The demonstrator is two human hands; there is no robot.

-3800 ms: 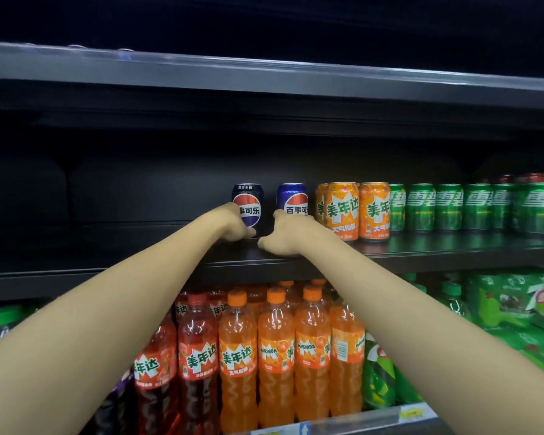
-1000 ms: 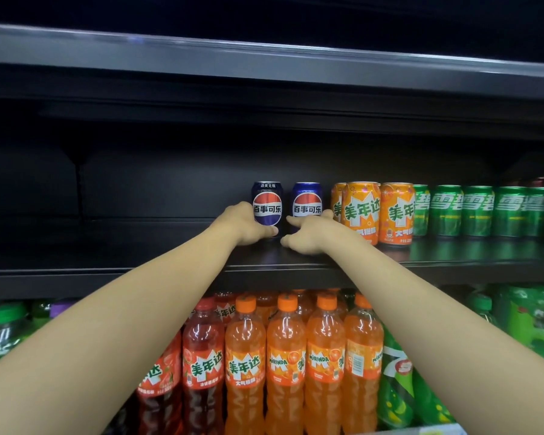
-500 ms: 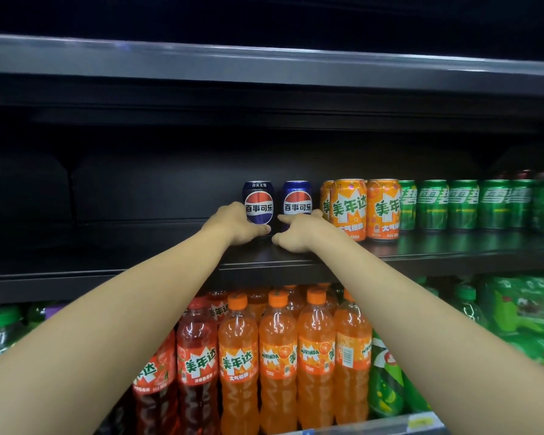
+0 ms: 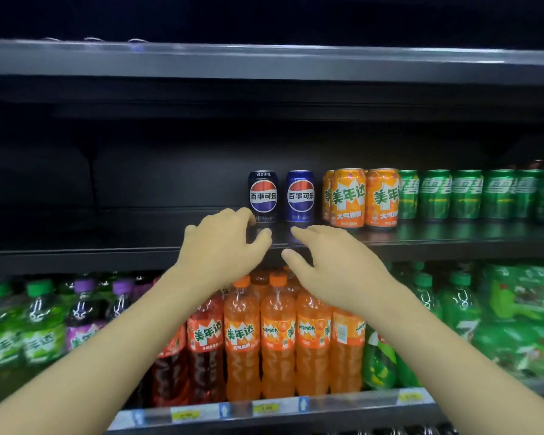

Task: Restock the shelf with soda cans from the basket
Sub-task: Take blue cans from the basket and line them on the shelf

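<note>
Head view: black Pepsi can and blue Pepsi can upright on shelf, side by side, left of orange cans. Left hand and right hand just in front of shelf edge, fingers spread loose, holding nothing. Basket out of frame.

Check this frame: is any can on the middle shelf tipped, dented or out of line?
Nothing stands out. The black cola can and blue cola can stand upright, labels forward, beside the orange cans. Both hands, left hand and right hand, hold nothing.
</note>
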